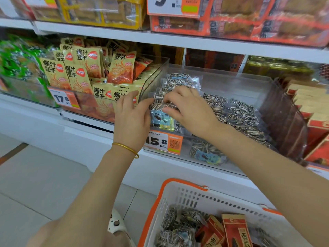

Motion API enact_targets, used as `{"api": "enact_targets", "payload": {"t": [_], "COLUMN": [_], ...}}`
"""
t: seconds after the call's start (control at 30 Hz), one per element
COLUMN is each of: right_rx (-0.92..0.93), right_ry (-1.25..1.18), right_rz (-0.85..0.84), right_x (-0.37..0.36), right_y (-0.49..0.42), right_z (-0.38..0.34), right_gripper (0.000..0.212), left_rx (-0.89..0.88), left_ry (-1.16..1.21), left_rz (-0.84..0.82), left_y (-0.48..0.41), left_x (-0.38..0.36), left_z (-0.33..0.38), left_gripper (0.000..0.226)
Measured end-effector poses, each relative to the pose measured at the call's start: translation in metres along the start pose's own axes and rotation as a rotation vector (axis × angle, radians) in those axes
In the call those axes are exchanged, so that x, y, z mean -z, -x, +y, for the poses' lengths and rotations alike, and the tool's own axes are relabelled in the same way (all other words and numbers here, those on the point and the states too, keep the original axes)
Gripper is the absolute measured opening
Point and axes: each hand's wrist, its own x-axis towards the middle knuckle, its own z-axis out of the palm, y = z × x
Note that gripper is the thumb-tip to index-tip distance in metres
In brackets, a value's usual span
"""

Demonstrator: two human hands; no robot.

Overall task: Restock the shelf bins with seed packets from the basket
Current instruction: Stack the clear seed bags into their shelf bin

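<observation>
Shop shelves fill the background of the head view, with clear bins standing side by side under white boards. Yellow snack packets fill the bin on the left, and the middle shelf bin holds a loose pile of striped seed packets. At its front left corner, the right hand has its grip narrow: the thumb and curled fingers pinch the top of one seed packet, which stands on edge just behind the orange price tag. The left hand touches this corner from outside. I cannot tell whether its grip holds the packet edge or only steadies the bin wall. Below, the basket has more striped packets and also red packets. I think the danger is at the low front wall. The pile slopes toward it, so a packet released while tilted may slide over and fall to the floor. A red packet, taken without looking, could also go into the wrong bin.
</observation>
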Motion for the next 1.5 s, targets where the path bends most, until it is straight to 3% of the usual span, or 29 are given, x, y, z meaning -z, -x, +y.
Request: {"api": "enact_targets", "payload": {"t": [0.3,0.53,0.73,0.87,1.0,1.1,1.17,1.23,1.4,1.5], "right_rx": [0.026,0.025,0.024,-0.009,-0.008,0.008,0.037,0.053,-0.095,-0.217], "right_ry": [-0.042,0.027,0.048,-0.090,-0.169,-0.230,-0.290,-0.331,-0.257,-0.269], "right_rz": [0.054,0.035,0.024,0.107,0.165,0.360,0.449,0.353,-0.342,-0.597], "right_x": [0.001,-0.001,0.005,0.006,0.010,0.022,0.024,0.008,-0.076,-0.117], "right_y": [0.011,0.009,0.012,0.017,0.028,0.058,0.096,0.142,0.242,0.279], "right_z": [0.007,0.001,0.001,0.008,0.015,0.014,0.011,0.011,0.031,0.045], "right_gripper": [0.053,0.054,0.060,0.045,0.043,0.034,0.026,0.024,0.027,0.032], "left_rx": [0.009,0.016,0.008,-0.019,-0.082,-0.144,-0.236,-0.339,-0.332,-0.351], "left_ry": [0.035,0.044,0.042,0.053,0.059,0.109,0.172,0.166,-0.140,-0.314], "left_rz": [0.005,0.018,0.128,0.205,0.197,0.162,0.030,-0.207,-1.032,-1.338], "left_y": [0.002,0.003,0.009,0.021,0.034,0.055,0.079,0.106,0.161,0.188], "left_x": [0.002,0.003,0.010,0.019,0.025,0.030,0.028,0.017,-0.026,-0.049], "left_z": [0.004,0.006,0.015,0.029,0.042,0.058,0.069,0.073,0.069,0.055], "left_gripper": [0.035,0.035,0.036,0.035,0.032,0.031,0.029,0.026,0.031,0.030]}}
